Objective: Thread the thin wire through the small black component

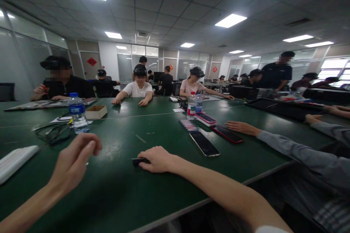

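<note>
My left hand (pixel 72 162) is raised over the near left of the green table (pixel 115 193). Its fingers curl in with the thumb close against them, and nothing shows between them. On the tabletop rests my right hand (pixel 158 159), its fingers closed over a small black object (pixel 140 161). Most of that object is hidden under the fingers, so its kind cannot be made out; a thin pale edge sticks out on its left. To the right of this hand lies a phone (pixel 204 144) with a dark screen.
A water bottle (pixel 78 113), black cables (pixel 53 131), an open box (pixel 96 112) and a white object (pixel 18 162) stand left. More bottles (pixel 191 105) and a red-edged phone (pixel 227 134) lie right, beside a neighbour's hand (pixel 243 127). Other people sit across the table.
</note>
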Demonstrator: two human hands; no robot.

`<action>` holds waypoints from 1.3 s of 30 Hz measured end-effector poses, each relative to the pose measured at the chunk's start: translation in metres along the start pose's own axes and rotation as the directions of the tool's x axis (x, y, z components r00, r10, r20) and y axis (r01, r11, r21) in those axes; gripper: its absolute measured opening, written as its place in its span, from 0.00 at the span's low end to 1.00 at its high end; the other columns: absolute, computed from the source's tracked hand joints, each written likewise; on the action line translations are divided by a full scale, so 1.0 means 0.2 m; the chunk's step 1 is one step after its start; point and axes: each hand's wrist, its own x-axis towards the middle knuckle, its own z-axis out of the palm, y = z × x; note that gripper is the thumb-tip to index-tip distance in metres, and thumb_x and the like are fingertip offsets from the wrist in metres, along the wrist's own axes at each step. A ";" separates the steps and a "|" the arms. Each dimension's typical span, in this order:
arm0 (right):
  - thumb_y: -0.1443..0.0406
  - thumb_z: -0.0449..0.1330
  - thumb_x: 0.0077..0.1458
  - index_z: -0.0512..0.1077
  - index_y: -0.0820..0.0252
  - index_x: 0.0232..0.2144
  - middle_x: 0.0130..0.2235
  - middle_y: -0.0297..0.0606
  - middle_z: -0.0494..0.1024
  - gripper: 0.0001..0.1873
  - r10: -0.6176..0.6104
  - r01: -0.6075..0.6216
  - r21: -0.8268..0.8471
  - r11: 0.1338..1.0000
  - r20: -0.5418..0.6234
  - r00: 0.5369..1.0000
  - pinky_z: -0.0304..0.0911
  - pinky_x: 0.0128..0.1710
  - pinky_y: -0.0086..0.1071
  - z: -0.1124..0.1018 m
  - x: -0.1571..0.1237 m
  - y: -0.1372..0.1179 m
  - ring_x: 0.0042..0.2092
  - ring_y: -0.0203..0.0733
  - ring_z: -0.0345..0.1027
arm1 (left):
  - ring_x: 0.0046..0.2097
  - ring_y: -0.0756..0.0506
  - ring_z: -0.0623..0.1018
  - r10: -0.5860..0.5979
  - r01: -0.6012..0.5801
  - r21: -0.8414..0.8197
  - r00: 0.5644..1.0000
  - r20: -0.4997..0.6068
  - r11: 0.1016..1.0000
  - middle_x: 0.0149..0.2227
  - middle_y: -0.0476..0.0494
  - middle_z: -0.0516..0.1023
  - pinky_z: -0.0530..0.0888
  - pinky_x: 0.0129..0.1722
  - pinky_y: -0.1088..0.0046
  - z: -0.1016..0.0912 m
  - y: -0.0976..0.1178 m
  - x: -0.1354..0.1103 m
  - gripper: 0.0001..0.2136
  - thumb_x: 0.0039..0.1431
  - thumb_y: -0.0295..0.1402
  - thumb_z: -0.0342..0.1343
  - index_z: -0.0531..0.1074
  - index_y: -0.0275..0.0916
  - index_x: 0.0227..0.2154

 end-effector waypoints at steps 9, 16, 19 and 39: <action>0.56 0.54 0.66 0.72 0.53 0.52 0.41 0.36 0.81 0.17 -0.023 0.022 -0.028 0.999 -0.035 0.999 0.61 0.34 0.30 0.03 0.01 0.01 0.40 0.42 0.75 | 0.45 0.40 0.76 0.073 -0.096 0.007 0.798 0.598 0.995 0.44 0.40 0.76 0.71 0.48 0.62 0.41 -0.11 0.01 0.14 0.57 0.35 0.50 0.73 0.40 0.45; 0.53 0.53 0.66 0.72 0.55 0.51 0.43 0.37 0.81 0.18 -0.032 0.031 -0.005 0.999 -0.047 0.998 0.62 0.36 0.30 0.05 0.01 0.04 0.43 0.44 0.75 | 0.42 0.40 0.74 0.139 -0.136 -0.052 0.779 0.611 0.989 0.42 0.41 0.75 0.72 0.42 0.64 0.50 -0.05 0.01 0.16 0.58 0.40 0.54 0.72 0.41 0.47; 0.52 0.54 0.66 0.72 0.55 0.51 0.43 0.38 0.81 0.19 -0.035 0.036 0.016 0.999 -0.063 0.997 0.63 0.37 0.30 0.06 0.02 0.04 0.43 0.44 0.75 | 0.39 0.42 0.74 0.154 -0.142 -0.068 0.793 0.590 0.988 0.41 0.42 0.75 0.72 0.40 0.66 0.48 -0.07 0.01 0.14 0.61 0.42 0.52 0.73 0.42 0.45; 0.64 0.49 0.66 0.66 0.59 0.57 0.49 0.43 0.75 0.19 0.069 -0.070 -0.008 0.998 -0.093 0.993 0.65 0.41 0.35 0.00 0.00 0.04 0.43 0.44 0.72 | 0.33 0.44 0.76 0.098 -0.144 0.083 0.909 0.406 0.986 0.36 0.45 0.77 0.70 0.36 0.69 0.45 -0.11 0.01 0.12 0.61 0.37 0.51 0.74 0.41 0.44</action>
